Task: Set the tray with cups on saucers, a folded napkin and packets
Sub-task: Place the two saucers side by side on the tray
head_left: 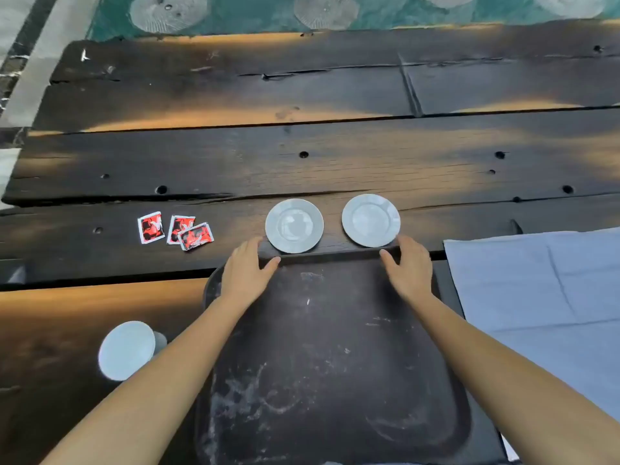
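Note:
A dark scuffed tray (328,364) lies in front of me on the wooden table. My left hand (246,273) grips its far rim at the left, fingers over the edge and thumb on the tray. My right hand (409,266) grips the same far rim at the right. Just beyond the rim sit two white saucers (294,225) (370,219), side by side on the table. Three red packets (176,229) lie to their left. A white cup (129,349) stands near my left forearm. A pale blue napkin (543,290) lies spread out at the right.
The dark plank table (302,156) stretches far ahead. Beyond its far edge there is a green patterned surface (268,15). A grey floor strip (30,62) shows at the upper left.

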